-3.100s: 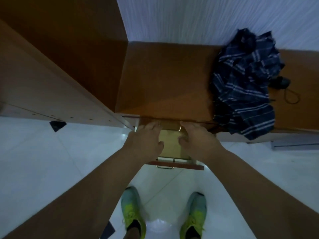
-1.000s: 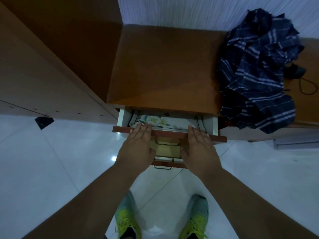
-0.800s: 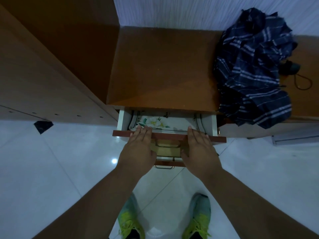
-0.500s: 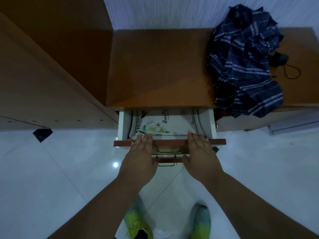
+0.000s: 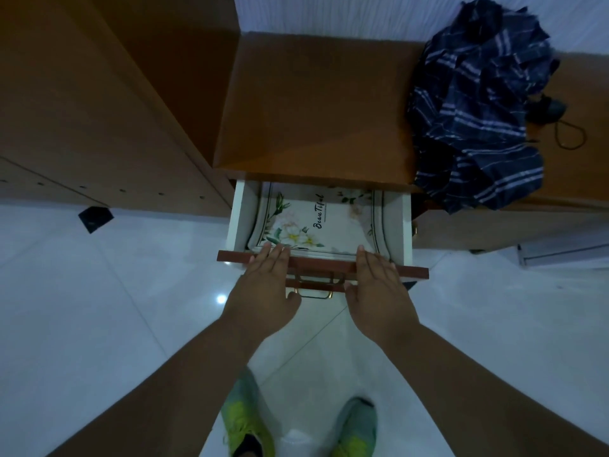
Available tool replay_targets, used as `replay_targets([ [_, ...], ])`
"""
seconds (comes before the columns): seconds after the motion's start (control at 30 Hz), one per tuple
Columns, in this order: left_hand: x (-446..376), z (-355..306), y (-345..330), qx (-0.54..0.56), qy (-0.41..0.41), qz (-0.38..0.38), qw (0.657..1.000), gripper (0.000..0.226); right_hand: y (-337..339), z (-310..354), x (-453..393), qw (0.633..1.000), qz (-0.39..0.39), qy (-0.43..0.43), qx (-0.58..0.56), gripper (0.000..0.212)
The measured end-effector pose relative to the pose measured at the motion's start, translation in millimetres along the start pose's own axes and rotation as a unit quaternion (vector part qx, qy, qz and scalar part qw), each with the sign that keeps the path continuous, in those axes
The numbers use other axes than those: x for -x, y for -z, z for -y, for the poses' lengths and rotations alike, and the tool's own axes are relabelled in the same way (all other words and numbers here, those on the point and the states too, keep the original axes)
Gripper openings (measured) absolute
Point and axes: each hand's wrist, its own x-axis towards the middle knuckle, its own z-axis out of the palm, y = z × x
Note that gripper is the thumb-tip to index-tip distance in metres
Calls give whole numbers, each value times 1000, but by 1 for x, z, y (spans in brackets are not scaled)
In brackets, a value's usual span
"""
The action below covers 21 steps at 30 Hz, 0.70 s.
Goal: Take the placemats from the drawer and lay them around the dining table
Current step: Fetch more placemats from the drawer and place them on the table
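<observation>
The top drawer (image 5: 236, 212) of a low wooden cabinet stands pulled out, white inside with a reddish-brown front panel (image 5: 323, 262). A stack of placemats (image 5: 333, 222) lies in it; the top one is cream with white flowers and the word "Beautiful". The back part of the stack is hidden under the cabinet top. My left hand (image 5: 263, 291) and my right hand (image 5: 379, 291) both rest on the front panel. Their fingers lie over its top edge, just short of the placemats.
A crumpled dark plaid cloth (image 5: 478, 103) and a black corded object (image 5: 557, 110) lie on the cabinet top (image 5: 313, 103). A tall wooden cupboard (image 5: 82, 94) stands at left. A lower drawer handle (image 5: 313, 293) shows between my hands. My shoes (image 5: 247, 423) stand on white floor tiles.
The top drawer has slid out toward me with both hands on its front panel, uncovering more of the floral placemat. Earlier my hands were at the closed drawers.
</observation>
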Motion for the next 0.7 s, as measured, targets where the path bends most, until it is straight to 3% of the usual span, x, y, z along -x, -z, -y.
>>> replay_targets([
  [0.33,3,1,-4,-19,0,-10,1000,81,-6,5,6,1000,-14,-10,15,69],
  [0.53,3,-3,7,-42,10,10,999,75,-2,6,6,999,9,-21,23,64],
  [0.7,-22,-6,33,-48,41,-39,997,62,24,7,-18,997,62,-52,10,62],
])
